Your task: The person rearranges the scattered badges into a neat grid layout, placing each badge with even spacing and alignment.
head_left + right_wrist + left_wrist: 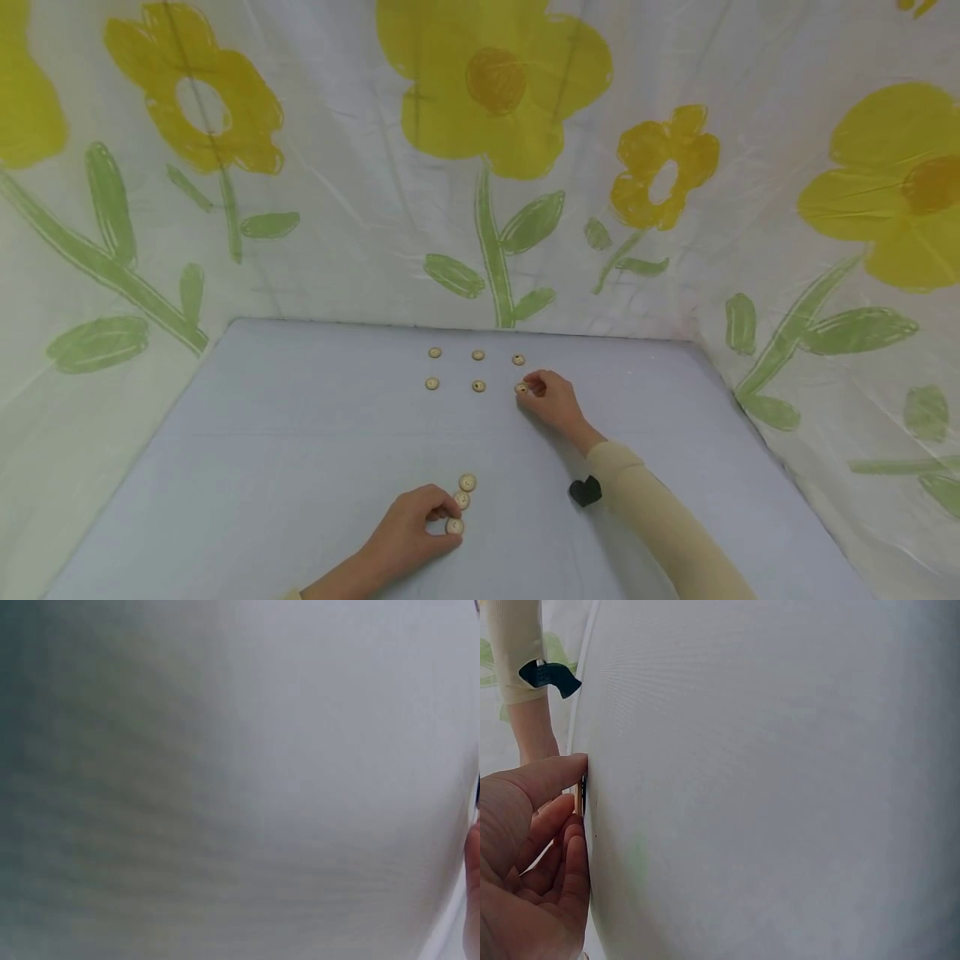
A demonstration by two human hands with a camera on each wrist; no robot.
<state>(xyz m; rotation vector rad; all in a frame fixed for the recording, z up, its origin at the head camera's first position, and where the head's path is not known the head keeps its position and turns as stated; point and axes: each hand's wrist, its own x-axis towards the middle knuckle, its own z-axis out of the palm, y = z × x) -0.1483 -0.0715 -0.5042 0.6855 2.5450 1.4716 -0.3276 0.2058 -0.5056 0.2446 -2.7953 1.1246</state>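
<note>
Near the front of the table, my left hand pinches a small round wooden disc between thumb and fingers. Seen edge-on in the left wrist view, that disc is thin. Two similar discs, a nearer one and a farther one, lie just beyond it. Farther back, my right hand holds a pale disc with a dark mark by its edge, at the right end of the nearer row. Only a fingertip shows at the right wrist view's edge.
Other discs lie in two short rows at the back, among them a dark-marked one and a plain one. The pale table meets a white flower-painted curtain. A black heart-shaped piece is by the right sleeve.
</note>
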